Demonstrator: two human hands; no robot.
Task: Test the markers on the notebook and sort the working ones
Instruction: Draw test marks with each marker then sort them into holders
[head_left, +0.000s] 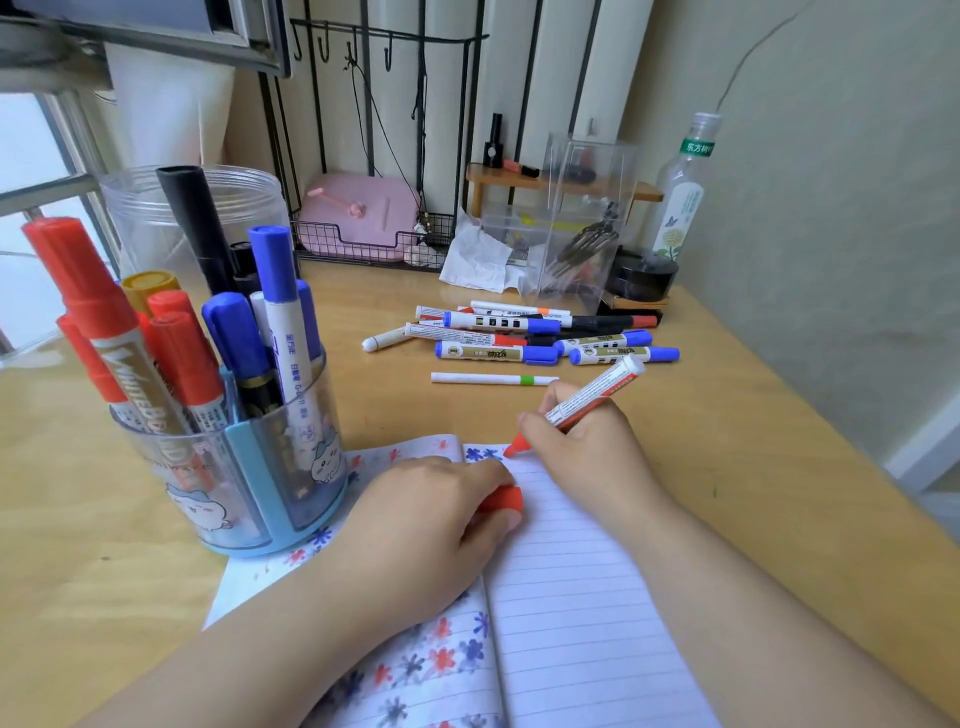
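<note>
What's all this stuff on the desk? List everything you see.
notebook: one, white lined, open, near edge, flower test marks.
red marker: one, uncapped, tip on the page.
red cap: one, under the left fingers.
pen holder: one, blue and clear, left, holding red, blue, black, yellow markers.
loose markers: a pile, mostly blue or red capped, middle.
thin white pen: one, green band, before the pile.
bottle: one, clear, back right.
desk: one, wooden.
left hand: holds cap, rests on notebook.
right hand: grips marker.

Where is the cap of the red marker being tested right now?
In the head view, the red cap is held in the left hand, which rests on the open notebook, just below the red marker in the right hand.
</note>
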